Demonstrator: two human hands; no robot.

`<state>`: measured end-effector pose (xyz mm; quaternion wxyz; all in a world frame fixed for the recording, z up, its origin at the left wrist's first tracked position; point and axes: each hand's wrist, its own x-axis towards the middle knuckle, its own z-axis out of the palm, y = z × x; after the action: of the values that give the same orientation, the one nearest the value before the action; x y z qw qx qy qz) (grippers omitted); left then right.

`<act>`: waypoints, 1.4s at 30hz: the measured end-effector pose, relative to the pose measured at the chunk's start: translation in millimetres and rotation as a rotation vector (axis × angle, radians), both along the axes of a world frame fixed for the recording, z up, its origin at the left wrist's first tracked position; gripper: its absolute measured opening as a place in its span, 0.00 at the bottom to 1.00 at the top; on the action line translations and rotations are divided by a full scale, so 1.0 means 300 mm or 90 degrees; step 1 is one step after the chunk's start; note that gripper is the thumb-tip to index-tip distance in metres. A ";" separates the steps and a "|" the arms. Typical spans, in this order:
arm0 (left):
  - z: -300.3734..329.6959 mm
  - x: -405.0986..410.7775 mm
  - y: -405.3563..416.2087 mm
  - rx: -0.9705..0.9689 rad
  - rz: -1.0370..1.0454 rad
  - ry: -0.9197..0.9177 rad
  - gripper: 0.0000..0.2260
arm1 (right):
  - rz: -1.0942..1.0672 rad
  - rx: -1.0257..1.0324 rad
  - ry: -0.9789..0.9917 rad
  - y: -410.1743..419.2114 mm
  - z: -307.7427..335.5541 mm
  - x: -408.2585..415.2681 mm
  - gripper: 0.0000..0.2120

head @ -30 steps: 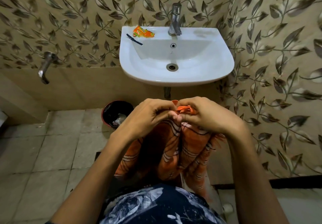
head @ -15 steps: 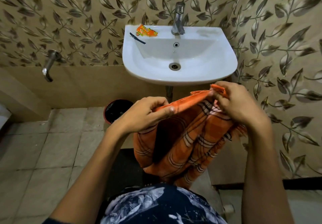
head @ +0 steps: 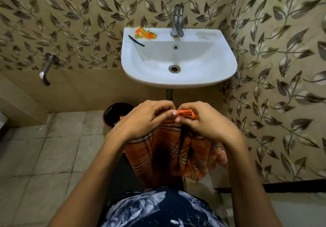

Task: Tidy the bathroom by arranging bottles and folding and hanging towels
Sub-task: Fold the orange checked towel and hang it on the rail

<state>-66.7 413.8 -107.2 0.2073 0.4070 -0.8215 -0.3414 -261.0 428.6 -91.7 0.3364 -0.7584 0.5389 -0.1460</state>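
An orange towel (head: pixel 164 154) with dark and pale stripes hangs in front of my body, below the sink. My left hand (head: pixel 146 119) and my right hand (head: pixel 206 120) pinch its top edge, thumbs nearly touching at the middle. A bunched orange corner pokes out between my right fingers. The cloth droops in folds under both hands. No bottles are in view.
A white wall sink (head: pixel 178 80) with a steel tap (head: pixel 177 21) is ahead; an orange sachet (head: pixel 145 33) and a thin black item (head: pixel 136 41) lie on its rim. A dark bin (head: pixel 116 113) stands on the tiled floor at left. A wall tap (head: pixel 46 68) juts out far left.
Half a second ago my hands held the towel's edge stretched apart; now they have come together at the middle, doubling the cloth over.
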 end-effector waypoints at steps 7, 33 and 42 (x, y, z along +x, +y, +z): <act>0.005 0.062 -0.007 0.111 0.016 -0.007 0.20 | -0.026 -0.017 -0.065 -0.015 -0.028 -0.041 0.08; -0.001 0.086 -0.008 0.182 0.150 0.199 0.13 | -0.129 -0.090 -0.069 -0.020 -0.022 -0.031 0.11; -0.020 -0.025 0.022 0.236 0.325 0.387 0.07 | -0.416 -0.011 -0.287 -0.008 -0.043 0.067 0.18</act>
<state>-74.2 420.3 -113.2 0.4409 0.5085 -0.5208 -0.5252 -240.8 426.2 -104.5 0.3759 -0.4986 0.6630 -0.4129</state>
